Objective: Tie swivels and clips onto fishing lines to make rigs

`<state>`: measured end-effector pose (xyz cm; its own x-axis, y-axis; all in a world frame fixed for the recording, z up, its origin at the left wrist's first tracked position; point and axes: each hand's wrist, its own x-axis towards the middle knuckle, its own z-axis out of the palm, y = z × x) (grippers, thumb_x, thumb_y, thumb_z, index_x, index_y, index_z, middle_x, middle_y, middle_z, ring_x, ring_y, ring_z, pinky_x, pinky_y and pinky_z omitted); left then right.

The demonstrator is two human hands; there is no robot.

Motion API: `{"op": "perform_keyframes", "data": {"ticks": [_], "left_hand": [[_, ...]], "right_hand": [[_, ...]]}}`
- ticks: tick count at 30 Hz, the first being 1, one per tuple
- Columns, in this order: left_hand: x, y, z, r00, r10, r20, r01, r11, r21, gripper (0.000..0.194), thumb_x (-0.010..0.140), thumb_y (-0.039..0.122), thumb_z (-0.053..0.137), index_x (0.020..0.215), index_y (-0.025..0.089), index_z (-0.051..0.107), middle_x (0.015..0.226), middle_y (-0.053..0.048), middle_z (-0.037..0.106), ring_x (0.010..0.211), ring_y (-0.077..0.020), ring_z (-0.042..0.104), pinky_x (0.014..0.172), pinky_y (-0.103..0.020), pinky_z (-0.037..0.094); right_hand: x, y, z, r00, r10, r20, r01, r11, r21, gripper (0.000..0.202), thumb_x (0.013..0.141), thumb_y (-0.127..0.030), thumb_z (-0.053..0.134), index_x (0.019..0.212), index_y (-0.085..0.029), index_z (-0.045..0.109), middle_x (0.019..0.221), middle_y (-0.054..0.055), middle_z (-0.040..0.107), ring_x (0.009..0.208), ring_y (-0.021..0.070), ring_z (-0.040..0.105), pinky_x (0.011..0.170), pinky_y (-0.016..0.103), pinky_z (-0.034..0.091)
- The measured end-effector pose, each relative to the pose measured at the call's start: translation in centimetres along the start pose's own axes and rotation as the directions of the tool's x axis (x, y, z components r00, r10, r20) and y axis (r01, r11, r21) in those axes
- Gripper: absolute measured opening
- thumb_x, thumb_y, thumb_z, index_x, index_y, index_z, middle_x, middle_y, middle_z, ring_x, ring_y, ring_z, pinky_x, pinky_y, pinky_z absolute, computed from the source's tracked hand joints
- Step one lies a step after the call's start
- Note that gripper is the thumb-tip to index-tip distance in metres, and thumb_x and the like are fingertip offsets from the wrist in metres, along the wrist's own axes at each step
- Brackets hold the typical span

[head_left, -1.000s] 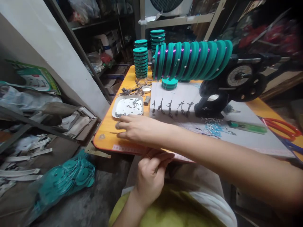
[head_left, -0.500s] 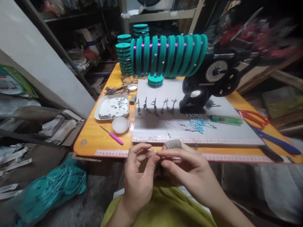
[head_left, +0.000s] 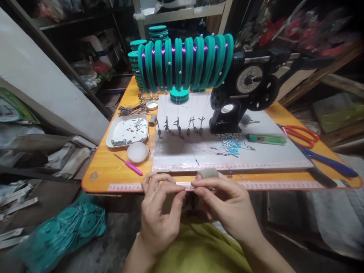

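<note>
Near the table's front edge, my left hand pinches thumb and forefinger together; what sits between them is too small to name. Just to its right, my right hand also pinches something tiny that I cannot make out, with a small gap between the two pinches. A grey wrap is round a finger of my right hand. Both hands are in front of a measuring tape on the table edge. Beyond them lies a white board with small dark pieces on threads and a pile of blue and white bits.
A black machine carries a row of teal spools. At left are a white tray, a round white lid and a pink-handled tool. Right: green cutter, red-handled scissors, blue-handled pliers.
My left hand has shifted left, and its fingertips are now slightly apart from those of my right hand. The camera view has moved a little, so the table sits further left.
</note>
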<state>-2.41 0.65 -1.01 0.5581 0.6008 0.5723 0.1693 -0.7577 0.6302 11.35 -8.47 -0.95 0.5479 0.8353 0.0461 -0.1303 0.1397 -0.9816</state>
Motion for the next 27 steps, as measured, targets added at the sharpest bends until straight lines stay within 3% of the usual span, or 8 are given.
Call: {"op": "perform_keyframes", "data": {"ticks": [5,7,10,14,19,22,27], "left_hand": [[-0.1,0.4,0.4,1.000,-0.003,-0.029,0.002,0.999,-0.041,0.016,0.086,0.008,0.062,0.090,0.024,0.062,0.081,-0.001,0.070,0.086,-0.0217,0.064,0.090,-0.043,0.040],[0.0,0.5,0.5,0.999,0.000,-0.035,-0.002,0.999,-0.051,0.015,0.086,0.009,0.062,0.090,0.024,0.062,0.081,-0.001,0.071,0.085,-0.0212,0.064,0.090,-0.043,0.040],[0.3,0.7,0.5,0.998,0.043,-0.038,-0.045,0.996,-0.075,0.019,0.086,0.007,0.063,0.093,0.024,0.062,0.079,0.001,0.072,0.081,-0.0198,0.065,0.093,-0.044,0.037],[1.8,1.4,0.7,0.980,0.191,-0.050,-0.195,0.978,-0.075,0.024,0.086,0.006,0.065,0.101,0.024,0.063,0.077,0.003,0.075,0.075,-0.0172,0.068,0.095,-0.042,0.037],[4.5,2.4,0.9,0.924,0.380,0.039,-0.366,0.910,-0.196,0.028,0.088,0.007,0.063,0.113,0.021,0.062,0.095,-0.005,0.078,0.084,-0.0183,0.069,0.079,-0.035,0.050],[5.1,2.6,1.1,0.914,0.397,0.090,-0.371,0.903,-0.217,0.031,0.090,0.007,0.059,0.117,0.022,0.062,0.098,-0.006,0.078,0.084,-0.0190,0.070,0.074,-0.033,0.053],[3.8,1.9,1.7,0.942,0.320,0.099,-0.288,0.925,-0.248,0.024,0.087,0.007,0.064,0.107,0.020,0.066,0.089,-0.005,0.077,0.075,-0.0162,0.070,0.069,-0.027,0.054]], "right_hand": [[0.1,-0.1,0.5,1.000,0.022,0.013,-0.023,0.997,0.072,0.008,0.081,-0.031,0.079,0.082,-0.023,0.079,0.060,-0.001,0.063,0.034,0.0058,0.047,0.029,0.016,0.036],[0.2,-0.4,0.5,1.000,-0.024,0.010,0.023,0.998,0.061,0.005,0.080,-0.028,0.080,0.080,-0.023,0.079,0.053,-0.003,0.059,0.034,0.0062,0.046,0.030,0.016,0.035],[0.2,-1.0,0.3,0.992,-0.123,-0.026,0.123,0.992,0.015,0.004,0.077,-0.025,0.082,0.077,-0.024,0.078,0.059,-0.003,0.063,0.038,0.0069,0.049,0.032,0.017,0.038],[-0.1,-2.3,-0.5,0.960,-0.266,-0.082,0.252,0.956,-0.151,0.006,0.078,-0.022,0.082,0.080,-0.026,0.078,0.070,0.000,0.069,0.058,0.0123,0.063,0.039,0.018,0.045],[-0.3,-3.8,-2.3,0.900,-0.415,-0.134,0.351,0.872,-0.341,0.007,0.082,-0.022,0.080,0.082,-0.029,0.077,0.072,-0.002,0.067,0.064,0.0128,0.066,0.060,0.024,0.057],[-0.7,-4.1,-3.3,0.881,-0.448,-0.151,0.365,0.848,-0.385,0.008,0.083,-0.022,0.079,0.086,-0.029,0.076,0.074,-0.002,0.068,0.066,0.0127,0.066,0.067,0.024,0.058],[-1.3,-2.8,-3.6,0.904,-0.413,-0.109,0.341,0.851,-0.400,0.007,0.084,-0.022,0.078,0.082,-0.028,0.075,0.070,-0.002,0.068,0.061,0.0132,0.066,0.056,0.022,0.055]]}}
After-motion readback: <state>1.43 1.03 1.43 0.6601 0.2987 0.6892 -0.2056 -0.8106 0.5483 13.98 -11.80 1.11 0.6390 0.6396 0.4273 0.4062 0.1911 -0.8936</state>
